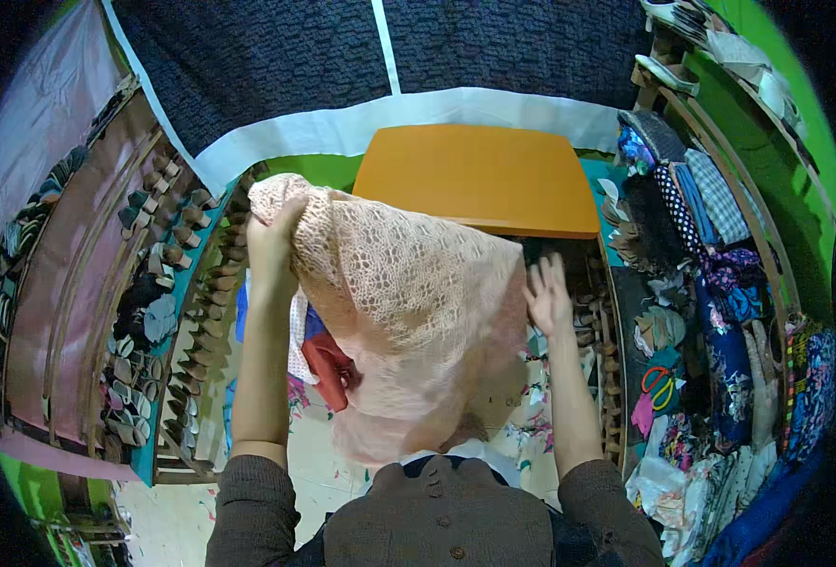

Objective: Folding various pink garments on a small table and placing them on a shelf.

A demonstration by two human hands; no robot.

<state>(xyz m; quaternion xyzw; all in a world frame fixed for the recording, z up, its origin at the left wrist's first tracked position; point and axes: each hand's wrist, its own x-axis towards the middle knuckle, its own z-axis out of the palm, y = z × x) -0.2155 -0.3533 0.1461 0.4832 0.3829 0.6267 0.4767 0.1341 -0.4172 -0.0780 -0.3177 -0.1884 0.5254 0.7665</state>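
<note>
Left hand (274, 236) grips the pink lace cloth (408, 312) by its top corner; right hand (548, 298) spreads open beside it.

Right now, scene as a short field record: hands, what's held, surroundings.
left hand: raised, fingers gripping the top edge of the pink lace fabric
right hand: open, fingers spread, at the fabric's right edge; contact unclear
fabric: hangs in front of the person, hiding the work surface behind it
behind fabric: red cloth showing at lower left
ahead: orange tabletop
right side: shelf of folded patterned fabrics, orange-handled scissors
left side: wooden rack with rows of small pieces
</note>
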